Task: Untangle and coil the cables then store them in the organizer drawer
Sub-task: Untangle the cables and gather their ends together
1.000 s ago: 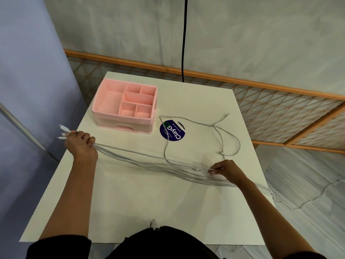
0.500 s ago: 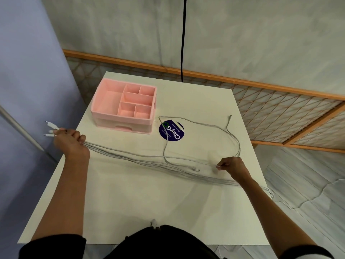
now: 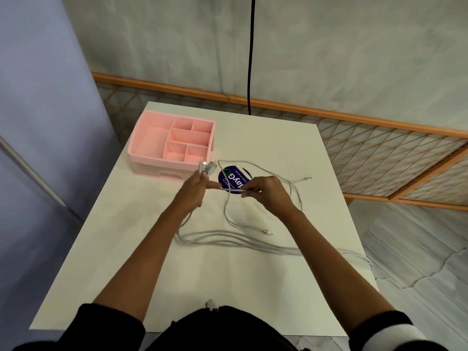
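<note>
Whereas the fingers (image 3: 249, 193) held the bundle stretched wide apart a second ago, the left hand (image 3: 195, 190) now grips the plug ends (image 3: 206, 168) upright. The right hand (image 3: 267, 192) pinches one strand just beside it. Slackened, the cables (image 3: 228, 240) lie looped on the worktop (image 3: 228, 287) near the organizer (image 3: 162, 171), so coiling is probably beginning.

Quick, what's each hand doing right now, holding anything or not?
Left hand: closed round the white cables near their plugs.
Right hand: pinching a strand of the same cables.
</note>
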The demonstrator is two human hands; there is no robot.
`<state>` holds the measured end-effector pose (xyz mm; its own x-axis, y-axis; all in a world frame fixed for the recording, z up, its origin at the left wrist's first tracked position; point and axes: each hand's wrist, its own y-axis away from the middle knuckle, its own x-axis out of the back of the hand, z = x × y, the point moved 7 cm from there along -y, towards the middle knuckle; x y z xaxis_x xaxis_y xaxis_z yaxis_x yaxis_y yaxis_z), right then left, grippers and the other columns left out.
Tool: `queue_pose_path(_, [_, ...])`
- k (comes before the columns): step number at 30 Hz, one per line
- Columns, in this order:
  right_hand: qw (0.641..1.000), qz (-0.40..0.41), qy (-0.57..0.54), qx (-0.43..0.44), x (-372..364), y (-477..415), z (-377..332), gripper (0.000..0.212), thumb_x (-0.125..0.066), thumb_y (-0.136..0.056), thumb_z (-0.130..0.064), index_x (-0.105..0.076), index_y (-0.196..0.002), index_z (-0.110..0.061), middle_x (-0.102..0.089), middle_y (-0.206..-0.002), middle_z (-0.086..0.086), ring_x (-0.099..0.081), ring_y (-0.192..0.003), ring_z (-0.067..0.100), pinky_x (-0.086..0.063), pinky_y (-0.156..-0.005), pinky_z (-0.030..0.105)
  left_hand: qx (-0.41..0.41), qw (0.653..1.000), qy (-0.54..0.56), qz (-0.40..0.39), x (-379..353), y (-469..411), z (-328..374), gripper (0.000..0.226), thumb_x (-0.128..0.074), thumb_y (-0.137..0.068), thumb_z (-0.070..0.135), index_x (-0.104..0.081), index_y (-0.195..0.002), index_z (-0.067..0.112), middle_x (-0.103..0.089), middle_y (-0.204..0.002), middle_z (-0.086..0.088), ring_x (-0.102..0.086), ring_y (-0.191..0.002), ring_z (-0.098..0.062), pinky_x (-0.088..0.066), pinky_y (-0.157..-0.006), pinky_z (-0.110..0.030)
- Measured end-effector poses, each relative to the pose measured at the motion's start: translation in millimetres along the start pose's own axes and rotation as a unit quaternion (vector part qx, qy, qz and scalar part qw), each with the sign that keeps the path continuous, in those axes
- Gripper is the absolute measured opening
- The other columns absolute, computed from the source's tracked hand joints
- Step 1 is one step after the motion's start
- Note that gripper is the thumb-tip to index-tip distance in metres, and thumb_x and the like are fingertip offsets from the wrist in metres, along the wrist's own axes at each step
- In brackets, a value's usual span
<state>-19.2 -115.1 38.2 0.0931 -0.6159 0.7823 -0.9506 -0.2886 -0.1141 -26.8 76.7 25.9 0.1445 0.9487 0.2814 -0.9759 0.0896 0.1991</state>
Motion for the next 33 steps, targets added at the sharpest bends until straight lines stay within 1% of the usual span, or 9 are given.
queue_pose_path(3, [1.0,0.003,-0.028,0.011,2.7,-7.7,-12.5,0.01,-0.077,-0.075,-0.017,-0.077,-0.085,-0.016,-0.074,-0.078,0.001,-0.059,-0.065,0.008,-0.046,-0.067,0.024,-0.004,1.0,-0.027,-0.002,-7.5,4.7,1.0,0.029,-0.027,-0.106,0.027,-0.046,-0.125,0.02,-0.068,-0.083,0.007,-0.051,-0.063,0.0,-0.033,-0.047,-0.021])
queue_pose_path(6, [1.0,-0.028,-0.012,0.008,2.5,-9.6,-9.3,0.009,-0.076,-0.075,-0.016,-0.076,-0.084,-0.018,-0.073,-0.079,-0.002,-0.059,-0.069,0.008,-0.047,-0.068,0.027,-0.046,0.997,0.011,0.057,4.4,7.5,10.7,0.027,-0.029,-0.105,0.022,-0.053,-0.106,0.011,-0.05,-0.072,0.004,-0.043,-0.06,-0.003,-0.033,-0.048,-0.011])
queue_pose_path(11, [0.997,-0.016,0.055,-0.041,21.1,4.5,35.2,0.009,-0.072,-0.08,-0.015,-0.076,-0.088,-0.014,-0.073,-0.082,0.001,-0.061,-0.077,0.015,-0.046,-0.071,0.03,-0.072,0.971,0.177,0.141,49.4,6.4,13.8,0.029,-0.031,-0.105,0.016,-0.048,-0.082,0.02,-0.042,-0.07,0.002,-0.045,-0.047,0.005,-0.033,-0.049,-0.006])
queue_pose_path(17, [0.989,-0.025,0.123,-0.075,31.7,9.1,66.7,0.007,-0.066,-0.086,-0.021,-0.069,-0.092,-0.022,-0.055,-0.074,-0.021,-0.055,-0.086,0.013,-0.047,-0.075,0.035,-0.057,0.967,0.187,0.164,67.5,11.5,8.6,0.029,-0.031,-0.105,0.026,-0.048,-0.081,0.025,-0.043,-0.069,0.004,-0.04,-0.044,0.002,-0.024,-0.04,-0.01])
queue_pose_path(21, [0.985,-0.03,0.154,-0.067,33.4,6.4,75.2,0.016,-0.061,-0.09,-0.013,-0.071,-0.102,-0.018,-0.063,-0.091,-0.002,-0.053,-0.095,0.018,-0.046,-0.075,0.036,-0.068,0.96,0.215,0.169,75.4,16.6,15.9,0.029,-0.031,-0.105,0.025,-0.048,-0.081,0.025,-0.045,-0.067,0.008,-0.04,-0.044,0.002,-0.025,-0.04,-0.009])
queue_pose_path(24, [0.988,-0.004,0.117,-0.102,44.8,13.7,94.6,0.015,-0.067,-0.086,-0.013,-0.075,-0.098,-0.013,-0.069,-0.092,0.006,-0.061,-0.093,0.025,-0.049,-0.077,0.039,-0.077,0.954,0.232,0.174,88.5,20.1,20.1,0.029,-0.031,-0.105,0.026,-0.047,-0.08,0.023,-0.044,-0.067,0.008,-0.039,-0.044,0.002,-0.023,-0.04,-0.009])
queue_pose_path(28, [0.985,0.033,0.076,-0.151,56.5,25.0,110.6,0.019,-0.072,-0.08,-0.009,-0.075,-0.098,-0.009,-0.074,-0.094,0.01,-0.066,-0.092,0.026,-0.049,-0.081,0.032,-0.073,0.965,0.195,0.161,81.7,19.6,16.6,0.027,-0.03,-0.105,0.026,-0.048,-0.084,0.024,-0.042,-0.07,0.004,-0.038,-0.044,0.001,-0.024,-0.04,-0.009])
queue_pose_path(31, [0.985,0.031,0.069,-0.155,58.8,36.2,115.9,0.023,-0.066,-0.082,0.003,-0.074,-0.101,-0.007,-0.074,-0.095,0.011,-0.066,-0.093,0.024,-0.046,-0.075,0.021,-0.063,0.972,0.168,0.154,78.4,18.8,11.6,0.028,-0.029,-0.105,0.027,-0.047,-0.084,0.023,-0.041,-0.069,0.003,-0.036,-0.043,0.001,-0.024,-0.04,-0.009])
queue_pose_path(33, [0.984,0.05,0.081,-0.15,65.2,44.7,120.6,0.02,-0.068,-0.082,-0.001,-0.075,-0.098,-0.009,-0.074,-0.095,0.008,-0.067,-0.092,0.023,-0.047,-0.073,0.023,-0.056,0.978,0.142,0.143,75.7,16.4,6.3,0.029,-0.029,-0.105,0.027,-0.047,-0.082,0.022,-0.041,-0.067,0.002,-0.036,-0.045,-0.001,-0.024,-0.04,-0.01])
